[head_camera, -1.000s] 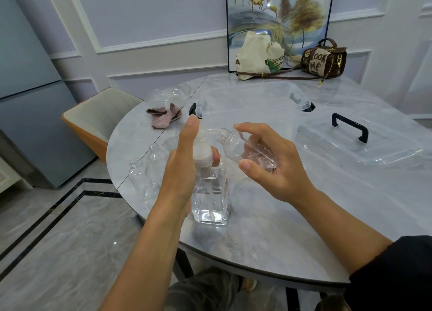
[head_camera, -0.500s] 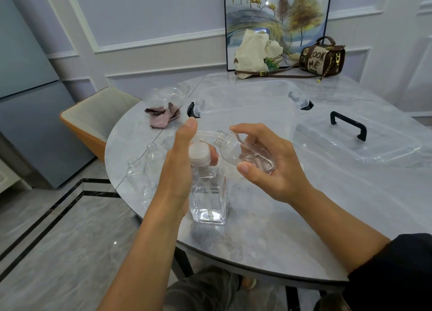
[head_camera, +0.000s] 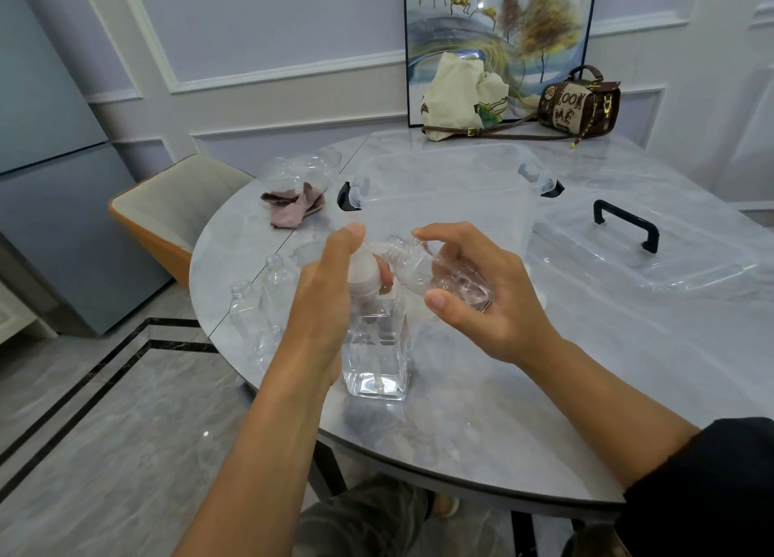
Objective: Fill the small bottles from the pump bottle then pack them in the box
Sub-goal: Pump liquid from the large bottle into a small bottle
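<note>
A clear square pump bottle [head_camera: 377, 359] with liquid stands near the table's front edge. My left hand [head_camera: 322, 301] rests on its white pump head, the index finger over the top. My right hand [head_camera: 481, 301] holds a small clear bottle [head_camera: 427, 269] tilted on its side, its open neck touching the pump's spout; some liquid lies inside it. Several empty small bottles [head_camera: 259, 301] stand left of my left hand. The clear box [head_camera: 444, 188] with black latches sits open behind my hands.
The box's clear lid [head_camera: 653, 246] with a black handle lies to the right. A pink cloth [head_camera: 295, 207] and a clear bowl [head_camera: 301, 167] sit at the back left. A canvas bag [head_camera: 460, 91] and a brown handbag [head_camera: 580, 102] stand at the far edge. A chair [head_camera: 167, 204] is at the left.
Both hands keep their places and their grips. The pump head under my left hand moves slightly up and down, and the view shifts a little.
</note>
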### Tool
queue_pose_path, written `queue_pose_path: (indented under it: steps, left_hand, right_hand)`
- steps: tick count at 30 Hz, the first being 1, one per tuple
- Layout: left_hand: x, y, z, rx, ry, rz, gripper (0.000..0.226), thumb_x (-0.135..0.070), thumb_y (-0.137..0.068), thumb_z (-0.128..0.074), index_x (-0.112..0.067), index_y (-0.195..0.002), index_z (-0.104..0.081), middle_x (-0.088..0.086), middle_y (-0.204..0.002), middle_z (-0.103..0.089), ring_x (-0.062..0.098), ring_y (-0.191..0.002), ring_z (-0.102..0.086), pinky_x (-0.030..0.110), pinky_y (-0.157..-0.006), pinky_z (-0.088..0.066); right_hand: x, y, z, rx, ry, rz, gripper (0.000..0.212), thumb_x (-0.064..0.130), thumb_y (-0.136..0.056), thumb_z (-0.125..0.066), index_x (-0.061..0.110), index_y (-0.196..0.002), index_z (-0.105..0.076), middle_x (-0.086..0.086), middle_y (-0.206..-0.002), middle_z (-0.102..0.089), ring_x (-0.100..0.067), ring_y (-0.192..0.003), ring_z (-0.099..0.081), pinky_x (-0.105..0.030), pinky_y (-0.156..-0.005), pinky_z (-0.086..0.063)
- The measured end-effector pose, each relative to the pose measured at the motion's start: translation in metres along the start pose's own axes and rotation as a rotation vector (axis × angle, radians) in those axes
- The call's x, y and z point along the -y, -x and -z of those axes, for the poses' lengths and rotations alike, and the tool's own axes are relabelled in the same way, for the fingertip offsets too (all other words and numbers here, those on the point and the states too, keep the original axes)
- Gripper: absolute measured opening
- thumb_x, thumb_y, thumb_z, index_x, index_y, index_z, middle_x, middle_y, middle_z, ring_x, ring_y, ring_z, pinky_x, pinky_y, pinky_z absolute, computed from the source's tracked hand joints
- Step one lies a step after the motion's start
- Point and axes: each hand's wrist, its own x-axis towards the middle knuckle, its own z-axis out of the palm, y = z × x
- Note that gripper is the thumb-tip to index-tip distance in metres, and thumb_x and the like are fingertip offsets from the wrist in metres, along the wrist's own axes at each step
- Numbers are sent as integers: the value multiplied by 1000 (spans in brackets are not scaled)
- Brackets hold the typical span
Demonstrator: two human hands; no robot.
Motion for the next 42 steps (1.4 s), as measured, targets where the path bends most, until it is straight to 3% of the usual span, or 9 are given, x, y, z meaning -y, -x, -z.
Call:
queue_pose_path:
  steps: [3,7,18,24,27,29,32,38,42]
  left_hand:
    - [4,0,1,-9,-53,-25,73,-80,-83,-43,-15,-64,-69,8,-76,-74,15,-70,-67,32,-72,-50]
    - [4,1,1,-23,-72,-39,83,-90,-72,-34,-15,-63,-70,11,-78,-75,16,-71,-69,37,-79,-48]
    - [4,3,-1,-33,-72,-54,82,-87,-74,-30,-16,-62,-70,11,-78,-75,7,-65,-66,36,-75,-43]
    - [4,2,0,-12,-61,-37,82,-85,-74,-37,-10,-68,-71,17,-86,-76,13,-73,-68,36,-77,-47]
    - [3,0,1,6,-41,-23,72,-74,-85,-43,-9,-67,-69,13,-79,-74,13,-68,-67,25,-61,-54]
    - [2,-1,1,8,-26,-16,63,-56,-98,-44,-8,-65,-66,9,-72,-69,12,-60,-63,18,-49,-51]
    - [1,-2,1,-4,-14,5,52,-41,-102,-47,-7,-67,-66,6,-65,-65,14,-53,-58,18,-45,-47]
    - [1,-2,0,-17,-22,3,48,-38,-101,-49,-8,-69,-69,6,-65,-66,14,-55,-60,23,-50,-50]
    - [4,-1,-2,-43,-44,-23,61,-60,-98,-47,-15,-62,-68,8,-73,-70,17,-68,-64,36,-71,-52]
  right_hand:
    - [1,-1,1,-22,-12,-12,47,35,-90,-65,12,-130,-60,2,-79,-57,-23,-69,-58,-25,-67,-46]
    - [-1,-1,2,-23,-16,-23,47,36,-90,-65,11,-130,-60,-1,-78,-59,-20,-68,-57,-22,-67,-45]
    - [-1,-1,1,-22,-11,-15,47,36,-91,-64,11,-131,-60,4,-79,-58,-22,-70,-60,-24,-66,-46]
    - [-1,-1,2,-21,-9,-14,46,37,-91,-64,14,-131,-59,1,-79,-59,-20,-68,-59,-23,-65,-46]
    - [-1,-1,1,-20,-5,-11,46,37,-91,-64,14,-130,-59,5,-79,-58,-20,-70,-60,-24,-66,-47]
    - [-1,-1,0,-15,-6,-7,45,35,-90,-65,13,-129,-60,8,-79,-57,-15,-69,-59,-19,-68,-45]
    - [-2,-1,0,-6,-2,-2,46,34,-89,-67,10,-128,-61,13,-80,-56,-8,-68,-57,-14,-69,-42]
    - [-1,0,0,2,9,-13,47,36,-89,-68,11,-128,-63,8,-81,-57,-10,-68,-55,-15,-69,-42]
    - [-1,0,1,-20,-4,-25,47,36,-90,-65,9,-129,-62,9,-80,-55,-15,-71,-57,-17,-71,-44]
